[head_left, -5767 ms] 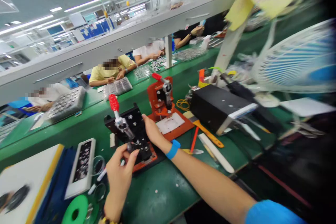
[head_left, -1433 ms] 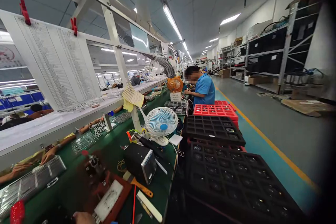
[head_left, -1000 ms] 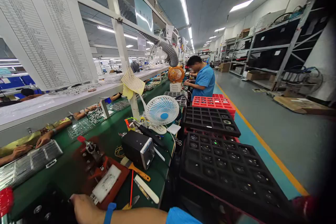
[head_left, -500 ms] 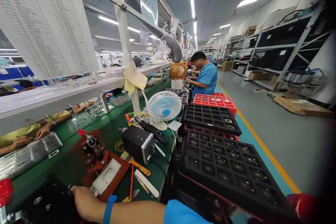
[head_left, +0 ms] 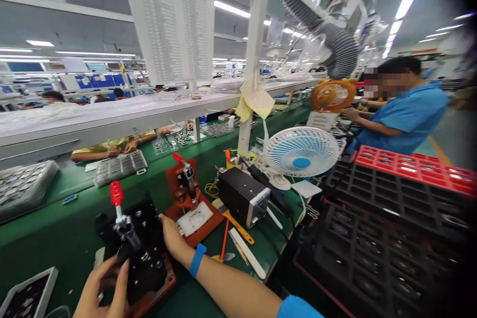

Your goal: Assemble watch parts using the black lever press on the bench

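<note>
A black clamp fixture (head_left: pixel 147 253) with a red-handled toggle clamp (head_left: pixel 124 223) stands on a reddish-brown base at the lower left. My left hand (head_left: pixel 99 288) is at its near left side, index finger and thumb bent together against the front below the clamp. My right hand (head_left: pixel 175 241), with a blue band on the wrist, grips the fixture's right edge; its fingertips are partly hidden behind it. Just beyond my right hand is a second, reddish-brown fixture (head_left: pixel 182 181) with a red-handled clamp and a white block (head_left: pixel 195 218).
Right of the fixtures lie a yellow-handled brush (head_left: pixel 238 226), a black box-shaped device (head_left: pixel 242 194) and a white fan (head_left: pixel 301 151). Black compartment trays (head_left: pixel 357 258) and a red tray (head_left: pixel 413 164) stand at the right. A grey-framed tray (head_left: pixel 30 293) lies lower left. A co-worker in blue (head_left: pixel 406 114) sits beyond.
My view has swung left and down, so the fixtures appear further right. My left hand has come into view at the black fixture. My right hand remains at its right edge.
</note>
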`<state>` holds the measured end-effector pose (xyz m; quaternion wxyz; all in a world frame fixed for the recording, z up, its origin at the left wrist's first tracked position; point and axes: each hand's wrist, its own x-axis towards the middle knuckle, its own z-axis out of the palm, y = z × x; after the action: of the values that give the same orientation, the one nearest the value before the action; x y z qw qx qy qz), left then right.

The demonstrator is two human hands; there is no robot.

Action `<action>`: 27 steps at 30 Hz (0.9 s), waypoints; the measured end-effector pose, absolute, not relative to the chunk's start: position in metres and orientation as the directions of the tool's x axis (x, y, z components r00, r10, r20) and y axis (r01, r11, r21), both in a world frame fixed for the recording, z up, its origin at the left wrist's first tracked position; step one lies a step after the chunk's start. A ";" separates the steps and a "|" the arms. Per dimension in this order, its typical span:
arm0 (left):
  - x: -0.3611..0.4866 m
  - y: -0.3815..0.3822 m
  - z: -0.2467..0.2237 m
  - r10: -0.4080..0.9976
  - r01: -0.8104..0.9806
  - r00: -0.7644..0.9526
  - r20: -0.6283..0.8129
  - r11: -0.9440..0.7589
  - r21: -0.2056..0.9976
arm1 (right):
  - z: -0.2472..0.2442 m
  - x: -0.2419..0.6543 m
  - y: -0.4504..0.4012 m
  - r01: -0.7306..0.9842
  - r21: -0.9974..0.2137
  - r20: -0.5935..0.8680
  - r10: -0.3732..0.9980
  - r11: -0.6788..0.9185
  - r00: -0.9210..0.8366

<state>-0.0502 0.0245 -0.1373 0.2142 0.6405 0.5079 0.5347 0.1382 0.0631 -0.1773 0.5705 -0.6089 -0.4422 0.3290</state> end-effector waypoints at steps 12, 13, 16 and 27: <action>-0.046 0.017 -0.129 0.828 0.358 0.091 0.553 -0.545 0.758 | -0.196 0.143 0.077 -0.058 -0.979 0.160 0.913 0.195 0.375; -0.046 0.016 -0.129 0.830 0.357 0.081 0.551 -0.541 0.762 | -0.195 0.143 0.076 -0.057 -0.979 0.162 0.911 0.198 0.380; -0.047 0.017 -0.130 0.858 0.350 0.087 0.507 -0.502 0.791 | -0.193 0.143 0.073 -0.044 -0.979 0.165 0.903 0.199 0.398; -0.043 0.018 -0.130 0.903 0.299 0.053 0.427 -0.422 0.856 | -0.192 0.144 0.070 -0.004 -0.982 0.170 0.899 0.188 0.404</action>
<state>-0.0431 0.0180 -0.1298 0.2908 0.6648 0.4519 0.5189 0.1439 0.0705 -0.1917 0.6465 -0.5332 -0.4195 0.3490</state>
